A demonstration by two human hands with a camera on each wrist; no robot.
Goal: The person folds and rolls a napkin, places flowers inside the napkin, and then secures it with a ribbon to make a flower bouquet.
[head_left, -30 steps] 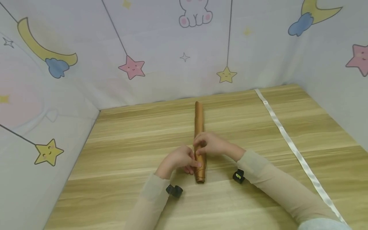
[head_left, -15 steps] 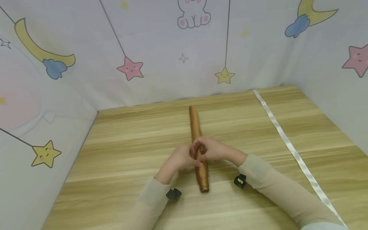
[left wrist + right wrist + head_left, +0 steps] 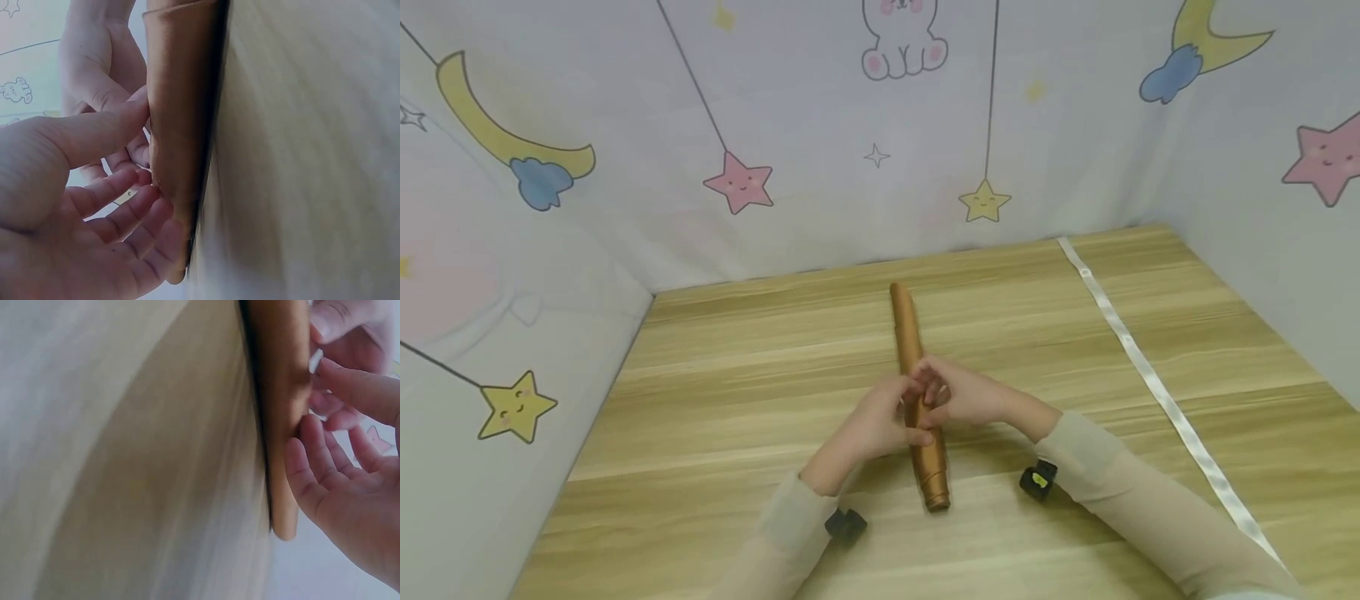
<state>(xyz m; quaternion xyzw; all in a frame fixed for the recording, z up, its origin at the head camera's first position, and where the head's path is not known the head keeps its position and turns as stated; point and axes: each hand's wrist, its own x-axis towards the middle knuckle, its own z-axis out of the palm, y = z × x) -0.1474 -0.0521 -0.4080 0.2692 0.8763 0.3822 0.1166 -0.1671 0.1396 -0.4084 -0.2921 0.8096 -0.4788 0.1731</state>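
A narrow, copper-brown roll [image 3: 906,329] of smooth sheet material lies lengthwise on the wooden table, its layered end toward me. My left hand [image 3: 880,421] is at its left side, thumb laid over the top and fingers curled toward the middle. From the right, my right hand [image 3: 966,396] reaches in with thumb and bent fingertips on the roll. Both sets of fingertips nearly meet over the roll's middle. In the left wrist view, the left thumb and fingertips touch the roll [image 3: 181,94]. The right fingertips touch the roll [image 3: 281,381] in the right wrist view; anything between them is too small to tell.
The wood-grain table [image 3: 737,358] spreads out on both sides of the roll. A white ribbon-like strip [image 3: 1150,375] runs from back to front on the right. Printed fabric walls [image 3: 820,125] with stars and moons enclose the back and sides.
The roll has slid slightly toward me and turned, its far end now pointing a bit left. My right hand has moved nearer, and both hands have come closer together over the roll.
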